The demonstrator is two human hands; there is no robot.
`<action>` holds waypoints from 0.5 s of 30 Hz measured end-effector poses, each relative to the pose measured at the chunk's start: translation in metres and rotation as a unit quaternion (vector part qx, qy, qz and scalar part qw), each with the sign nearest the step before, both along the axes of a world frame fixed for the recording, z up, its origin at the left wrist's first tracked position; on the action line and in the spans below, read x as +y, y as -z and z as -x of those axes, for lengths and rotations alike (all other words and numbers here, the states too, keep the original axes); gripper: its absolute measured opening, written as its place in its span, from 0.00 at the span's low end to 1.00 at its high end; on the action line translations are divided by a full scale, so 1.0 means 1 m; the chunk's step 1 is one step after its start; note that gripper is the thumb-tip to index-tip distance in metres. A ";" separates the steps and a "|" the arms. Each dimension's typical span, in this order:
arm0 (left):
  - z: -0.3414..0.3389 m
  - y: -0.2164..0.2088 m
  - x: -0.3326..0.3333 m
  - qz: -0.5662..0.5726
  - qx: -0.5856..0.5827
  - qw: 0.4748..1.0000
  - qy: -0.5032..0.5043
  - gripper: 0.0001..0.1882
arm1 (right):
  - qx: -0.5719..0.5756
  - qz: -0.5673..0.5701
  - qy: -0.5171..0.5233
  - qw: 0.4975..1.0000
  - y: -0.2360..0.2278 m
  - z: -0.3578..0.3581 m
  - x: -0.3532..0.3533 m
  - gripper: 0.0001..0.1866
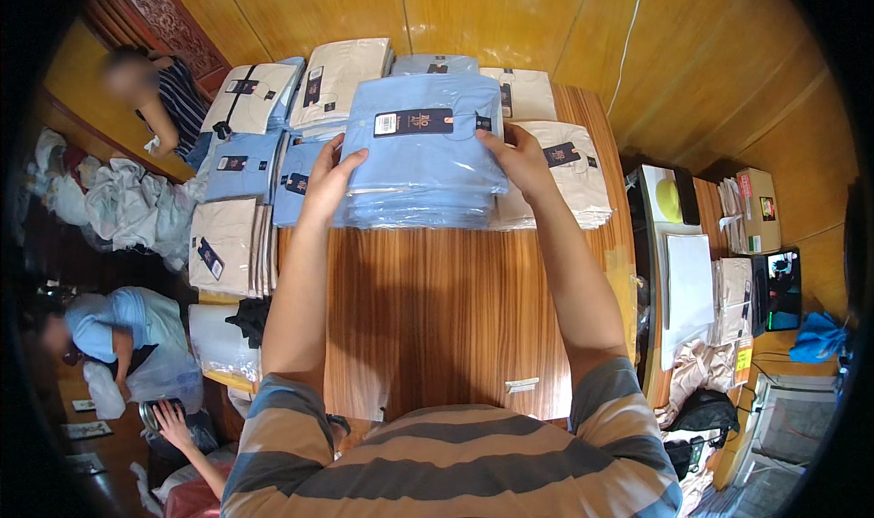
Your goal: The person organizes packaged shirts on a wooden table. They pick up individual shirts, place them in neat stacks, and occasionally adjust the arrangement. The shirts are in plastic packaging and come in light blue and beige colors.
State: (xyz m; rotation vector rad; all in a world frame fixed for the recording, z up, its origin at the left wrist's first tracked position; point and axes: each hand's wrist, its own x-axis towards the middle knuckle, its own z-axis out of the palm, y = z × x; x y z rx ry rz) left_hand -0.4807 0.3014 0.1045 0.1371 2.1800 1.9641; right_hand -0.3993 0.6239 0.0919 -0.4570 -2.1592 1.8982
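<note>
Between my two hands is a stack of folded light-blue shirts (pixel 410 167) in clear plastic bags, with a dark tag on the top one. My left hand (pixel 330 179) grips its left edge, thumb on top and fingers hidden down the side. At the right edge my right hand (pixel 523 161) holds it the same way, thumb near a small dark label. Whether the stack rests on the piles below or is lifted cannot be told. Beige bagged shirts (pixel 569 186) lie just right of my right hand; another blue pile (pixel 293 186) shows beside my left.
More beige shirt piles (pixel 337 72), (pixel 223 245) line the back and left of the wooden table (pixel 446 327). At right, a side table carries white sheets (pixel 689 281), a cardboard box (pixel 758 210) and a screen (pixel 783 290). Other people (pixel 177 104), (pixel 137 331) work at left.
</note>
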 end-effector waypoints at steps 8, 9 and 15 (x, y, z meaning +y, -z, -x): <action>0.002 0.005 -0.018 -0.004 0.009 0.998 -0.068 0.43 | -0.063 -0.044 -0.036 0.996 -0.002 0.029 0.051 0.41; -0.005 0.017 -0.025 -0.024 0.011 0.996 -0.087 0.41 | -0.054 -0.063 -0.046 0.996 -0.001 0.038 0.076 0.37; -0.161 0.159 -0.047 0.153 0.131 0.965 -0.166 0.27 | -0.149 -0.414 0.043 0.897 0.043 0.119 0.240 0.24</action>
